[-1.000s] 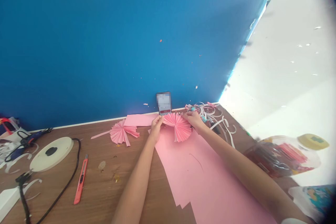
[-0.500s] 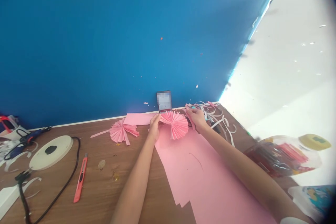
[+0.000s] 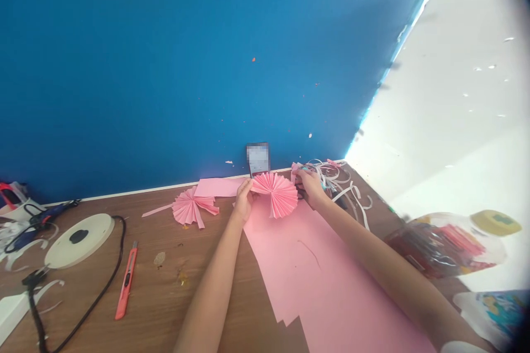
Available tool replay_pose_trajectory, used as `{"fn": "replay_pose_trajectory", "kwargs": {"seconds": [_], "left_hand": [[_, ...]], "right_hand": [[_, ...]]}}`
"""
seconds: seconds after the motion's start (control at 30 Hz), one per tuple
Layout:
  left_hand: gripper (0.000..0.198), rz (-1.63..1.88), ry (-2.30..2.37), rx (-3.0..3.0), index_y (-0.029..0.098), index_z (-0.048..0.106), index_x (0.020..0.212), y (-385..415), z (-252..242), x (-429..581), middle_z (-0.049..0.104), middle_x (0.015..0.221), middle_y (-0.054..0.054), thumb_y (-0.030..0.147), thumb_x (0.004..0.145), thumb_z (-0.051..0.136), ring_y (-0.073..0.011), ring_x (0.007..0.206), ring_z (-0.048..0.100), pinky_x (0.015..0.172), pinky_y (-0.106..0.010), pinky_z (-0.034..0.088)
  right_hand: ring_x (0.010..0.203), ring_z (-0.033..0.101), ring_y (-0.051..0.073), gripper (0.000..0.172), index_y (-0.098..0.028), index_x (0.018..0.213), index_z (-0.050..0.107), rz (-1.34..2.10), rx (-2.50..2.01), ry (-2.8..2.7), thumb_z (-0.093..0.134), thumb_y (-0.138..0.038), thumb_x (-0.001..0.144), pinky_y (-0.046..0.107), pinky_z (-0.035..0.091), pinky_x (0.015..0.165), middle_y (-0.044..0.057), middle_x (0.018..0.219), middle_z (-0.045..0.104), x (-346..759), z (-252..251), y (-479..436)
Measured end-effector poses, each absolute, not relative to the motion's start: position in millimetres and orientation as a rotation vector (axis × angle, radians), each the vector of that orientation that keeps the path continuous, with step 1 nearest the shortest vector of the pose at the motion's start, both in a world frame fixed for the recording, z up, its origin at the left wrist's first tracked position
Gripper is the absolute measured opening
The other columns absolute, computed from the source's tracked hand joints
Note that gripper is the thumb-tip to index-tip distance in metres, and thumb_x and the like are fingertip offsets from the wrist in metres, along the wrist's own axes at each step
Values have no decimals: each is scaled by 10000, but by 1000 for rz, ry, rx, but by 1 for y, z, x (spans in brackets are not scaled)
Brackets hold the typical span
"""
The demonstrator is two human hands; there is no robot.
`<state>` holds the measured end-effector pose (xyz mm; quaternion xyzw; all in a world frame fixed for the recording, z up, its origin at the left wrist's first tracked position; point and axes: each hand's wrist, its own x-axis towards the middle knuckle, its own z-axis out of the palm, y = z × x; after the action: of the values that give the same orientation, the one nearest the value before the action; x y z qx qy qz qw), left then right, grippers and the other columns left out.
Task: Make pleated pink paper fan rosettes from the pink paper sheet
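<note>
My left hand pinches one edge of a pink pleated paper fan, spread almost into a full disc above a large pink sheet. At the fan's right, my right hand has its fingers closed on a small pink paper strip; part of the strip is hidden behind the fingers. Another pink pleated fan, with a loose strip sticking out, lies on the table to the left. A flat pink paper piece rests between that fan and my left hand.
A phone leans on the blue wall. Curled white paper strips lie behind my right hand. Leftward on the table are a red box cutter and a round cream device with a black cord. A clear container stands at right.
The pink strip in my right hand, which hung down beside the fan, now shows mostly above the fingers. The held fan has shifted very slightly up; my left hand keeps its grip.
</note>
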<state>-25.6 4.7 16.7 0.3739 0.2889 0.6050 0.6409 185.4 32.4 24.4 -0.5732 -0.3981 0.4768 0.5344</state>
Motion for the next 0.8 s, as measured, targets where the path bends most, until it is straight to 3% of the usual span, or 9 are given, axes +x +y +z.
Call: {"fn": "replay_pose_trajectory", "kwargs": {"seconds": [0.27, 0.4, 0.57, 0.8], "left_hand": [[193, 1358, 697, 857, 198, 558, 828, 6, 15, -26, 558, 758, 24, 369, 775, 630, -92, 668, 528, 584, -199, 380], [208, 1348, 701, 871, 188, 544, 782, 7, 14, -26, 572, 754, 20, 375, 767, 633, -89, 642, 515, 577, -209, 371], [232, 1371, 743, 950, 174, 538, 724, 9, 10, -25, 581, 728, 11, 378, 758, 644, -101, 656, 535, 602, -219, 392], [276, 1317, 776, 1020, 172, 601, 812, 7, 9, -22, 633, 775, -24, 442, 765, 626, -155, 773, 592, 662, -246, 426]], "right_hand": [[407, 420, 105, 290, -158, 785, 626, 1040, -1343, -955, 607, -392, 615, 227, 313, 397, -47, 460, 459, 185, 18, 33], [412, 416, 116, 264, -179, 683, 586, 978, -1400, -946, 621, -437, 636, 246, 328, 408, -38, 443, 457, 187, 16, 33], [435, 397, 116, 368, -214, 525, 469, 852, -1469, -923, 639, -515, 652, 249, 331, 415, -27, 426, 440, 189, 17, 34], [469, 474, 130, 231, -188, 671, 588, 1072, -1404, -943, 577, -418, 690, 252, 406, 440, -6, 524, 530, 183, 23, 29]]}}
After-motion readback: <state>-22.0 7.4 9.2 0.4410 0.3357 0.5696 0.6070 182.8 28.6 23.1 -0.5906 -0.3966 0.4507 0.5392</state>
